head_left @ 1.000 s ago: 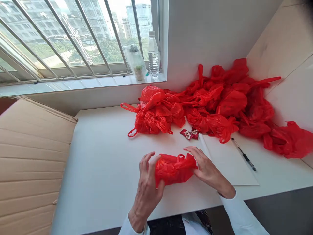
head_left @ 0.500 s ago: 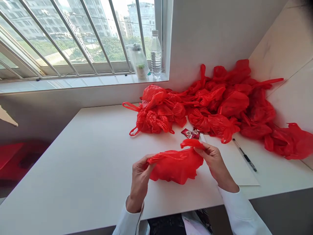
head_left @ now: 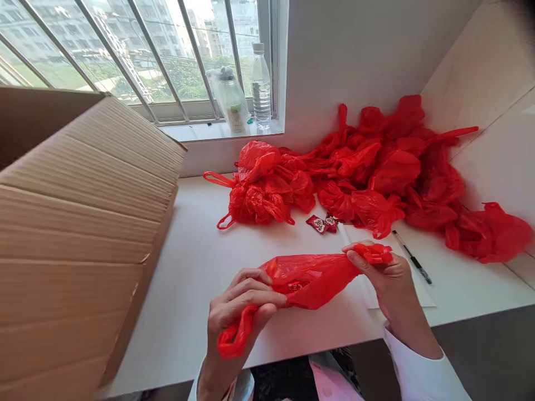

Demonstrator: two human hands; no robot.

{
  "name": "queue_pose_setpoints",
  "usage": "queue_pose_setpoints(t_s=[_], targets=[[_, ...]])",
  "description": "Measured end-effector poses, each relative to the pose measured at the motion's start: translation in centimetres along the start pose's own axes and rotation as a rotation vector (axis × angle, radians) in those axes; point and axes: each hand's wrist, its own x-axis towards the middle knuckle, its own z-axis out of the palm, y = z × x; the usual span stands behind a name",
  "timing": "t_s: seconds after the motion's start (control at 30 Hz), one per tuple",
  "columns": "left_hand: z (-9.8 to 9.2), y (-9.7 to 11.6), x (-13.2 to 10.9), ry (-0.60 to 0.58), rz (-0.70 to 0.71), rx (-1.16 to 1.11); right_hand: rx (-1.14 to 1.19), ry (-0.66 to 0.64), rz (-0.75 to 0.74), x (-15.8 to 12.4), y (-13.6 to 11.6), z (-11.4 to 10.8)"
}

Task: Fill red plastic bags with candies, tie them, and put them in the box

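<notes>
A red plastic bag [head_left: 320,281] is stretched sideways above the front of the white table. My left hand [head_left: 240,303] is closed on its left end, and a loop of a handle hangs out below the fingers. My right hand [head_left: 387,275] grips the gathered right end, with bunched red plastic showing over the thumb. Through the thin plastic a small item with pale marks shows dimly inside. Just beyond the bag lie small dark red packets [head_left: 324,223] with white print.
A large cardboard box [head_left: 83,239] takes up the left side, over the table [head_left: 188,245]. Many red bags [head_left: 376,161] are heaped along the wall. A pen [head_left: 412,257] lies on white paper [head_left: 424,299]. A water bottle [head_left: 261,92] and a bagged cup [head_left: 234,106] stand on the sill.
The cardboard box has come into view at the left. My hands have moved apart, pulling the bag taut, and my left hand now has a handle loop hanging from it.
</notes>
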Motion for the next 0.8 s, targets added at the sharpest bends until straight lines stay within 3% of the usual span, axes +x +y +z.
queue_pose_setpoints(t_s=[0.1, 0.23, 0.33, 0.4, 0.43, 0.5, 0.6, 0.67, 0.8], targets=[[-0.1, 0.2, -0.5, 0.002, -0.002, -0.031, -0.062, 0.037, -0.003, 0.3, 0.1, -1.2], [0.2, 1.0, -1.6, -0.131, 0.035, 0.201, -0.239, 0.040, -0.050, -0.4, -0.5, -2.5], [0.3, 1.4, -1.8, -0.198, 0.100, 0.345, -0.319, 0.152, -0.208, -2.2, -3.2, -2.8], [0.3, 1.4, -1.5, -0.212, 0.142, 0.383, -0.334, 0.146, -0.449, -3.5, -5.8, -2.5], [0.3, 1.4, -1.2, -0.223, 0.161, 0.394, -0.370, 0.084, -0.581, -4.0, -6.9, -2.2], [0.3, 1.3, -0.6, -0.238, 0.204, 0.404, -0.534, -0.200, -0.782, -4.4, -8.2, -1.1], [0.1, 1.3, 0.0, -0.279, 0.242, 0.407, -0.828, -0.685, -0.751, -3.4, -6.8, 0.8], [-0.3, 1.3, -0.1, -0.309, 0.237, 0.428, -0.962, -0.758, -0.693, -2.3, -4.2, 1.4], [-1.6, 1.1, -1.0, -0.380, 0.212, 0.551, -1.200, -0.648, -0.674, -0.3, -0.8, 0.7]])
